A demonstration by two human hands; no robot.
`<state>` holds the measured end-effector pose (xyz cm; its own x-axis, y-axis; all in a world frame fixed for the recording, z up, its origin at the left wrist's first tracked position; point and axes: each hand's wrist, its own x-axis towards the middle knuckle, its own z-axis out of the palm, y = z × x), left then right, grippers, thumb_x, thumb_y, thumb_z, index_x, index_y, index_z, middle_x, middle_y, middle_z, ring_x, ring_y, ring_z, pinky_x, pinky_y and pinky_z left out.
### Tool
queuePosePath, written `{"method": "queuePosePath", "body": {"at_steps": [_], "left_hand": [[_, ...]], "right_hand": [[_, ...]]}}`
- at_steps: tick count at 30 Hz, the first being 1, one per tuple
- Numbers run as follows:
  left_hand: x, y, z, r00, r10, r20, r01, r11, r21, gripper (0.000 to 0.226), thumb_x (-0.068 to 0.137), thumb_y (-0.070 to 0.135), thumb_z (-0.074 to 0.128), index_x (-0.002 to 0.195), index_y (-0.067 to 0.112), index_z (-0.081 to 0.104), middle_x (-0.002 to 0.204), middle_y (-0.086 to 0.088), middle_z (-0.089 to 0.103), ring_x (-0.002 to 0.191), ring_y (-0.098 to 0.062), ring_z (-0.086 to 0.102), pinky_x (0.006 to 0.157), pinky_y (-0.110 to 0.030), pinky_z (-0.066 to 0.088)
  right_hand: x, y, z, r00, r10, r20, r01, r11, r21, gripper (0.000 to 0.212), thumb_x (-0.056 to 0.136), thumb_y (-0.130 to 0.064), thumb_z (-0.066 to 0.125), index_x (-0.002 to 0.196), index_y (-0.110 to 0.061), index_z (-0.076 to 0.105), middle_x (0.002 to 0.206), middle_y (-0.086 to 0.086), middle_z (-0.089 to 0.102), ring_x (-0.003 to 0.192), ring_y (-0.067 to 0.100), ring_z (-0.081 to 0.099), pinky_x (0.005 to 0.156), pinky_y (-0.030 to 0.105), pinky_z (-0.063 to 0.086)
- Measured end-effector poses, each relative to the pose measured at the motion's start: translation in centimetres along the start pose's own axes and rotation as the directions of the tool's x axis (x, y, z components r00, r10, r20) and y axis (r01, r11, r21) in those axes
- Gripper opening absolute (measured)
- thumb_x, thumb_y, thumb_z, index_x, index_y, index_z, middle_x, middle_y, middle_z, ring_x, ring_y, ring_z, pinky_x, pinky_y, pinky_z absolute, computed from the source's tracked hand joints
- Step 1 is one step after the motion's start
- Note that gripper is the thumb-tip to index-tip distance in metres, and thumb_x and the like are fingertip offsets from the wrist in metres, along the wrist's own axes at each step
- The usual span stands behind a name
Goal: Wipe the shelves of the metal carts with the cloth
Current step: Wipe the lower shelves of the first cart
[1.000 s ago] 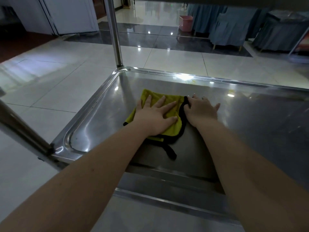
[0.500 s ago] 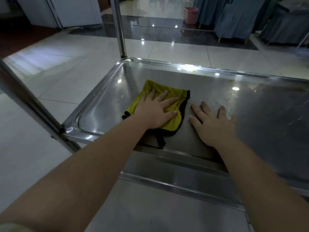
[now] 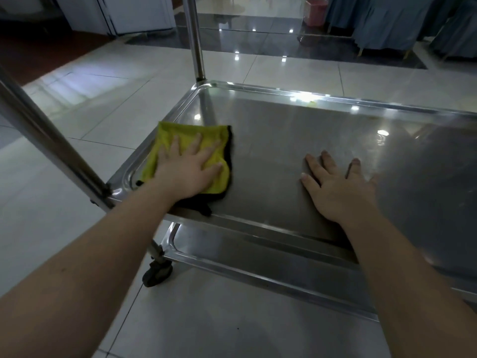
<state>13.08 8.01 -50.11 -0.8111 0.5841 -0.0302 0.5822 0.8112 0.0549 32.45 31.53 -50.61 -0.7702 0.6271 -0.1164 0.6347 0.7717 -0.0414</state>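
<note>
Nearest the camera, two bare forearms reach forward over the pale tiled floor (image 3: 219,319). Below them runs the raised front rim of the cart's lower shelf (image 3: 258,259), and at its left corner a dark caster wheel (image 3: 157,276) stands on the tiles.

Above it is the steel shelf (image 3: 284,135) being wiped, a shallow tray with a raised lip all round. The left hand (image 3: 189,174) lies flat with its fingers spread, pressing on the yellow cloth (image 3: 180,131). This cloth, black on its underside, sits in the shelf's near-left corner: its left edge rides up against the left lip, and a black flap touches the front lip. The right hand (image 3: 340,192) is flat too, fingers straight and spread, resting on bare metal well apart from the cloth and holding nothing. Between the hands, and out to the far lip and off to the right, the steel surface lies bare and catches reflected lights.

A slanting post (image 3: 49,140) meets the near-left corner; an upright post (image 3: 196,40) rises from the far-left corner.

Beyond the cart, light tiles give way to a dark glossy strip. Farther off stand a white cabinet (image 3: 139,11), a pink bin (image 3: 315,12) and blue draped furniture (image 3: 382,24).
</note>
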Motion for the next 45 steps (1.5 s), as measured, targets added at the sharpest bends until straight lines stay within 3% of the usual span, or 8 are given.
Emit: {"method": "queuePosePath", "body": {"at_steps": [7, 12, 19, 23, 31, 36, 40, 45], "left_hand": [[-2.8, 15.8, 0.8, 0.964, 0.264, -0.004, -0.264, 0.964, -0.021, 0.059, 0.092, 0.068, 0.016, 0.147, 0.055, -0.002, 0.163, 0.009, -0.003, 0.147, -0.04, -0.007, 0.114, -0.06, -0.008], [-3.2, 9.7, 0.4, 0.978, 0.207, -0.014, -0.207, 0.977, -0.042, 0.064, 0.087, 0.076, 0.023, 0.146, 0.059, 0.003, 0.163, 0.012, -0.001, 0.149, -0.031, -0.004, 0.118, -0.051, -0.005], [-4.4, -5.9, -1.5, 0.979, -0.181, 0.095, 0.18, 0.983, 0.023, 0.072, 0.081, 0.082, 0.018, 0.146, 0.058, 0.001, 0.163, 0.011, -0.002, 0.149, -0.033, -0.003, 0.118, -0.052, 0.001], [-4.9, -2.3, -0.6, 0.978, -0.188, 0.092, 0.186, 0.982, 0.031, 0.066, 0.087, 0.077, 0.016, 0.146, 0.057, -0.006, 0.163, 0.008, -0.008, 0.147, -0.04, -0.006, 0.116, -0.058, -0.002], [-7.1, 16.7, 1.4, 0.984, 0.178, 0.015, -0.177, 0.983, -0.04, 0.065, 0.088, 0.073, 0.014, 0.147, 0.054, -0.007, 0.163, 0.007, -0.009, 0.146, -0.041, -0.011, 0.114, -0.059, -0.01], [-7.0, 15.7, -0.2, 0.984, 0.175, 0.034, -0.161, 0.956, -0.246, 0.056, 0.093, 0.066, 0.027, 0.147, 0.051, 0.022, 0.163, 0.007, 0.009, 0.149, -0.033, 0.001, 0.119, -0.051, -0.003], [-4.3, 13.1, -3.2, 0.98, 0.063, -0.188, -0.149, 0.858, -0.491, 0.034, 0.093, 0.028, 0.053, 0.125, 0.035, 0.061, 0.134, -0.002, 0.058, 0.122, -0.027, 0.053, 0.102, -0.044, 0.043], [-0.8, 10.0, -3.3, 0.999, -0.003, -0.041, -0.006, 0.977, -0.212, 0.059, 0.092, 0.042, 0.056, 0.146, 0.027, 0.037, 0.152, -0.004, 0.035, 0.141, -0.03, 0.027, 0.112, -0.054, 0.024]], "right_hand": [[-0.2, 0.2, 0.0, 0.999, 0.003, -0.032, -0.002, 1.0, 0.024, 0.054, 0.099, -0.056, 0.008, 0.152, -0.044, 0.003, 0.161, -0.022, -0.007, 0.147, 0.039, -0.006, 0.109, 0.07, -0.003], [-0.4, 0.4, 0.0, 0.999, -0.018, -0.034, 0.021, 0.997, 0.08, 0.053, 0.098, -0.06, 0.009, 0.15, -0.05, 0.002, 0.161, -0.022, -0.005, 0.148, 0.037, -0.008, 0.11, 0.069, -0.009], [-0.7, 0.3, -0.4, 0.999, -0.031, -0.013, 0.032, 0.996, 0.08, 0.054, 0.098, -0.061, 0.006, 0.15, -0.051, -0.003, 0.161, -0.019, -0.008, 0.148, 0.037, -0.01, 0.111, 0.069, -0.009], [-1.0, 0.2, -0.5, 1.0, -0.03, 0.007, 0.029, 0.998, 0.053, 0.054, 0.098, -0.059, 0.005, 0.15, -0.049, -0.007, 0.161, -0.018, -0.011, 0.147, 0.039, -0.011, 0.11, 0.07, -0.005], [-1.7, 0.5, -1.0, 0.999, -0.035, -0.018, 0.037, 0.995, 0.089, 0.053, 0.102, -0.045, 0.017, 0.154, -0.037, 0.011, 0.162, -0.017, -0.001, 0.148, 0.039, -0.006, 0.11, 0.07, -0.004], [-1.5, 1.3, -2.0, 0.996, 0.045, -0.078, -0.007, 0.902, 0.431, 0.045, 0.101, -0.033, 0.031, 0.146, -0.034, 0.037, 0.155, -0.001, 0.036, 0.148, 0.029, 0.014, 0.116, 0.059, -0.004], [-1.4, 0.8, -2.0, 0.972, 0.02, -0.236, 0.121, 0.814, 0.568, 0.038, 0.097, -0.033, 0.046, 0.134, -0.029, 0.052, 0.135, 0.004, 0.057, 0.133, 0.029, 0.042, 0.112, 0.055, 0.025], [0.6, -1.2, -2.4, 0.99, -0.055, -0.126, 0.104, 0.903, 0.417, 0.05, 0.097, -0.051, 0.044, 0.143, -0.033, 0.042, 0.148, 0.003, 0.044, 0.142, 0.033, 0.023, 0.115, 0.055, 0.015]]}}
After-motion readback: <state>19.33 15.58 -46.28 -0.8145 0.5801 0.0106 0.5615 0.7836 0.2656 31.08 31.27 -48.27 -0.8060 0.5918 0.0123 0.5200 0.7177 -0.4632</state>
